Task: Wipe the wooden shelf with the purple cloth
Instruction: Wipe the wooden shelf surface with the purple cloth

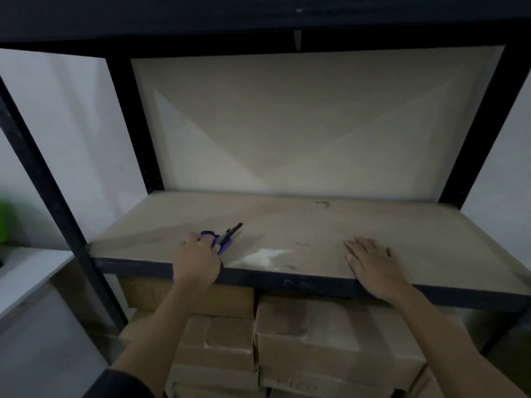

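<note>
L hand (198, 259) curled round a purple-handled thing (222, 239) w/ black tip, front-left on the wooden shelf (316, 222). It looks like scissors; I can't make out the purple cloth. R hand (370, 259) flat, fingers straight, pressing the board. I'd steady w/ R and sweep the white dust patch (264, 257) btwn my hands toward the front edge. Dim room, black frame (57, 196), cardboard boxes (316, 334) below.
</note>
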`<state>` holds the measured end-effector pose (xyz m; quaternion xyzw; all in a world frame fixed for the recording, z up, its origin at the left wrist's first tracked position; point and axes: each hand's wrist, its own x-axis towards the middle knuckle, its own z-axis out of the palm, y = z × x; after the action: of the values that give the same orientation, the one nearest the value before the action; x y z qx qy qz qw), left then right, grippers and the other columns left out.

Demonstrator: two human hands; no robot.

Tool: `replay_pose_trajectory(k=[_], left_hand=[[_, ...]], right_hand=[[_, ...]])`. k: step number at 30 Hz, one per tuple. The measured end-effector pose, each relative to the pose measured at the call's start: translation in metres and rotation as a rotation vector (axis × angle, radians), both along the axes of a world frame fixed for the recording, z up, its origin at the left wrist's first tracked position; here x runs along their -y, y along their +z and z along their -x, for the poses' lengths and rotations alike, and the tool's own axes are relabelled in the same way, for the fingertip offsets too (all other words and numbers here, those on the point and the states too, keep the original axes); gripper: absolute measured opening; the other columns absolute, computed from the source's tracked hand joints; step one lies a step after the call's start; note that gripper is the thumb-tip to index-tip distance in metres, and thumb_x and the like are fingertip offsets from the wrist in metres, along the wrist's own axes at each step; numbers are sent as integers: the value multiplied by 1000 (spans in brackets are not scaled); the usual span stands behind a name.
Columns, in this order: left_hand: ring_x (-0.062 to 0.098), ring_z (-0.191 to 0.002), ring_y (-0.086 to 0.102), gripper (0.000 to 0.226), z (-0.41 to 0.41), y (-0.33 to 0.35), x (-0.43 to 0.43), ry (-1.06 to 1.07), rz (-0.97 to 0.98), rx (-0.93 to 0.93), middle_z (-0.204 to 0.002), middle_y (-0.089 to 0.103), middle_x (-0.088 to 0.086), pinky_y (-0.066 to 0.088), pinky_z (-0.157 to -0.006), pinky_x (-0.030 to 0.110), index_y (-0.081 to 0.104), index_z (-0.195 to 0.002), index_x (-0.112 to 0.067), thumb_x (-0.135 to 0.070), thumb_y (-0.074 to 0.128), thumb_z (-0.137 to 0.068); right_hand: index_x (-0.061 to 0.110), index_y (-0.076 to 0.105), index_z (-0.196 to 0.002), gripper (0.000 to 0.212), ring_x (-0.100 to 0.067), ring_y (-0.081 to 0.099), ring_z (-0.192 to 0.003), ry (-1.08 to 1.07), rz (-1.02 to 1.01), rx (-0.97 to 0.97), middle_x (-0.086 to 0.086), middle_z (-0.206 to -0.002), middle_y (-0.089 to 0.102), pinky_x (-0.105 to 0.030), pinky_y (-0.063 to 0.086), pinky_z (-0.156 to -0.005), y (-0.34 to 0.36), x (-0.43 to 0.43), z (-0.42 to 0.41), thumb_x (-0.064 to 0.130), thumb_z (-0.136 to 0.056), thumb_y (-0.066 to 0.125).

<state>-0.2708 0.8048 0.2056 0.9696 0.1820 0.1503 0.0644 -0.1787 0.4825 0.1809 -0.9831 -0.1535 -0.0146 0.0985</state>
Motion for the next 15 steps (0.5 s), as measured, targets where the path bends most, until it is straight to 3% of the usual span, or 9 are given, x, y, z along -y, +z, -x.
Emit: replay_pose_trajectory(k=[5,7,10,15], left_hand=[[29,-102,54,30,9,-2,18,-195,186,3,-119,51,14,41,-89,35,55,-116,-12,-29,41,-97],[34,-104,54,31,11,4,9,-141,258,75,-119,53,18,41,-91,37,56,-119,-10,-25,43,-96],[38,-105,53,34,13,7,-3,59,214,167,-119,54,21,43,-88,42,54,-122,-6,-24,42,-96],[32,-112,45,32,20,-6,30,-4,133,93,-127,46,15,37,-95,37,53,-118,-6,-25,38,-98]], right_hand=[[29,25,-144,46,-24,13,-144,11,-18,-30,2,-157,17,-49,11,-116,2,3,0,40,-99,21],[29,25,-144,47,-23,13,-145,20,-37,-50,2,-157,17,-48,10,-117,3,5,1,41,-99,22],[28,26,-143,46,-23,13,-145,23,-40,-44,2,-157,17,-47,10,-117,5,4,3,40,-99,22],[29,27,-143,45,-24,16,-143,17,-27,-21,1,-156,19,-49,13,-116,6,2,3,38,-99,22]])
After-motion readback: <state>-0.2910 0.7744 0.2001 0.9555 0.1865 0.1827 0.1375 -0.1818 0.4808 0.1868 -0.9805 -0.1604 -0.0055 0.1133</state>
